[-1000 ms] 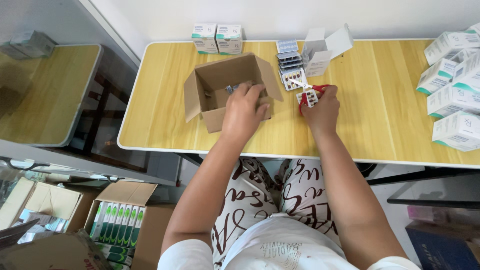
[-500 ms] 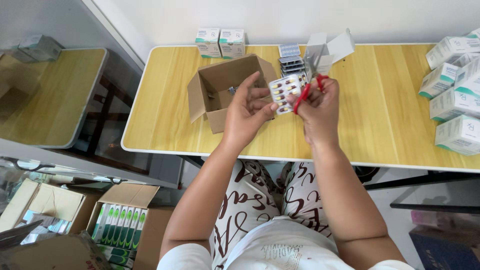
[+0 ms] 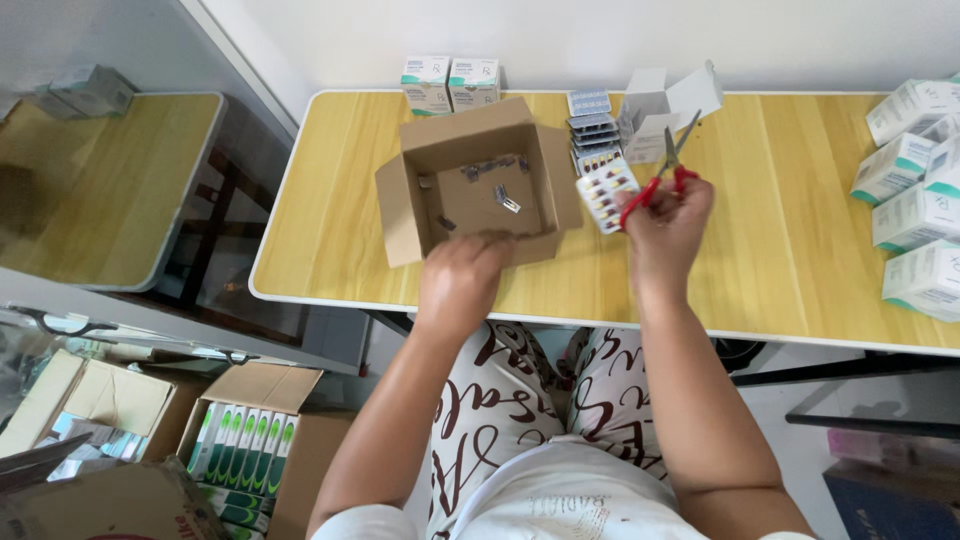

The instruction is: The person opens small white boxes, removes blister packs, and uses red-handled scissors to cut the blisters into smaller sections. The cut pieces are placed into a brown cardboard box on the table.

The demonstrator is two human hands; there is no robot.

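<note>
Since half second ago: left hand [image 3: 458, 285] dropped from blister sheet to near wall of cardboard box [image 3: 478, 180]; sheet now in right hand only.

Head view: right hand [image 3: 665, 225] fingers closed round red-handled scissors [image 3: 665, 170], blades parted, and pinching blister sheet [image 3: 607, 193] just right of box, above tabletop [image 3: 780, 230]. Left fingers curled loose, holding nothing I can see. Cut scraps lie in box. Stack of sheets [image 3: 592, 135] behind.

My judgement: steady sheet over box before cutting, so pieces fall inside.
</note>
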